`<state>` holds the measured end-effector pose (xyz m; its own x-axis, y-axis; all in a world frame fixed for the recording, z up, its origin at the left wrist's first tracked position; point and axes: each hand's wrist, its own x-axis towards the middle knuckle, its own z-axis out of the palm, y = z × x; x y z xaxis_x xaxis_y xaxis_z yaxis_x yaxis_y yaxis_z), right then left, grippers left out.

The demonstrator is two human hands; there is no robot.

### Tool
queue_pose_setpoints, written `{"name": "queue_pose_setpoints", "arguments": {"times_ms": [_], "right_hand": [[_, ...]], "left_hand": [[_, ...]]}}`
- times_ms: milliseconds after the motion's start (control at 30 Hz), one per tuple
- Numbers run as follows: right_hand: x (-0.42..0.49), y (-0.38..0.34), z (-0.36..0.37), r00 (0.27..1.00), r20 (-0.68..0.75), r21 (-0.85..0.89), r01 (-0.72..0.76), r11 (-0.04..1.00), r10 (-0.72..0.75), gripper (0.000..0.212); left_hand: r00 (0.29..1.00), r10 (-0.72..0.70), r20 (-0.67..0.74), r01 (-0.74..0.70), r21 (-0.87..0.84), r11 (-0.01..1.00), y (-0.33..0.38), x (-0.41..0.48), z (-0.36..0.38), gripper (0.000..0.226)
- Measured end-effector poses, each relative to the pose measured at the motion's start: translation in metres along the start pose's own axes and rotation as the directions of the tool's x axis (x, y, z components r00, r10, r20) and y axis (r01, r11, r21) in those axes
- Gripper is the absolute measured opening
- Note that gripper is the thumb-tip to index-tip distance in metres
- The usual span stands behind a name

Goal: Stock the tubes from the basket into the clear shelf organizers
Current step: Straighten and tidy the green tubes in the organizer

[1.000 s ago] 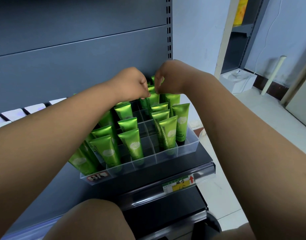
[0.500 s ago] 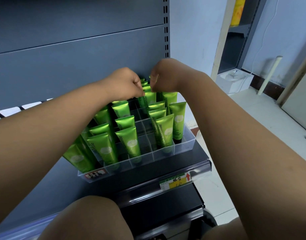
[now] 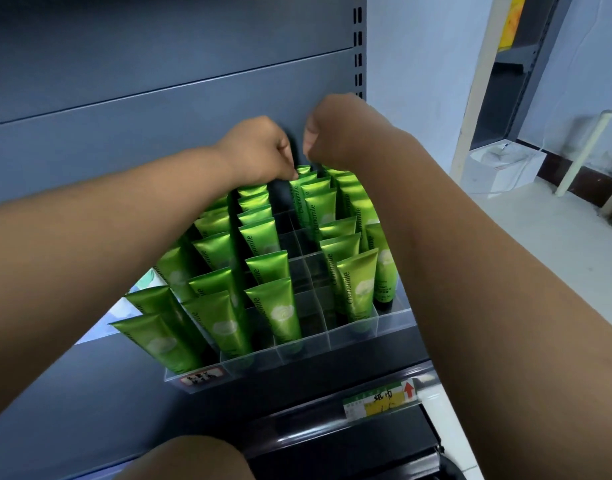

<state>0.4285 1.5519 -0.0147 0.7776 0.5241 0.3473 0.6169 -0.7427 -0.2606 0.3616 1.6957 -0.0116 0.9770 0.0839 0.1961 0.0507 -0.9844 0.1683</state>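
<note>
— Still curled over the back row, like a second ago?
— Yes. Low in frame, tag on the shelf edge; above, organizer full of upright tubes.
— Grips?
— For left hand, a pinch on a rear tube top, centre; right hand fisted beside it, can't tell on what.

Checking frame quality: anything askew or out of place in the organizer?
Front-left tubes lean left, out past the clear organizer's side, while right-side tubes stand straighter. One middle column of cells is empty toward the front.
</note>
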Motion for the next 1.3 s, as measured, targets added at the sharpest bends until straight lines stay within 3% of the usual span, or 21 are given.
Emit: {"name": "queue_pose_setpoints", "arguments": {"times_ms": [100,267,400,567,700,833,1100,1300], "right_hand": [[0.006,-0.001,0.010,1.000,0.006,-0.085,0.003,0.996,-0.003,0.005],[0.001,-0.009,0.018,1.000,0.026,-0.073,0.003,0.997,-0.001,0.009],[-0.007,-0.001,0.019,0.999,0.014,-0.091,-0.048,0.995,0.049,0.011],[-0.008,0.013,0.016,0.992,-0.059,-0.059,-0.115,0.992,0.112,0.016],[-0.004,0.017,0.020,0.992,-0.055,-0.021,-0.113,0.993,0.112,0.005],[-0.002,0.014,0.025,0.996,-0.009,-0.025,-0.088,0.996,0.088,0.028],[-0.004,0.015,0.028,0.998,-0.018,0.040,-0.066,0.997,0.067,0.008],[-0.008,0.015,0.027,0.997,-0.014,0.040,-0.078,0.996,0.079,0.010]], "left_hand": [[0.998,0.032,0.051,-0.034,0.044,0.998,-0.001,0.004,0.004,0.018],[0.997,0.039,0.072,-0.041,0.036,0.998,-0.004,0.007,0.010,0.010],[0.998,0.029,0.051,-0.024,-0.082,0.996,-0.003,0.007,0.014,0.015],[0.993,-0.085,0.086,0.106,-0.289,0.951,-0.003,0.010,0.020,0.021],[0.990,-0.116,0.080,0.136,-0.334,0.933,-0.006,0.011,0.022,0.019],[0.992,-0.104,0.067,0.121,-0.361,0.925,-0.005,0.008,0.023,0.021],[1.000,0.015,0.010,-0.014,-0.147,0.989,-0.002,0.005,0.024,0.009],[1.000,0.023,0.006,-0.022,-0.141,0.990,-0.002,0.002,0.022,0.012]]}}
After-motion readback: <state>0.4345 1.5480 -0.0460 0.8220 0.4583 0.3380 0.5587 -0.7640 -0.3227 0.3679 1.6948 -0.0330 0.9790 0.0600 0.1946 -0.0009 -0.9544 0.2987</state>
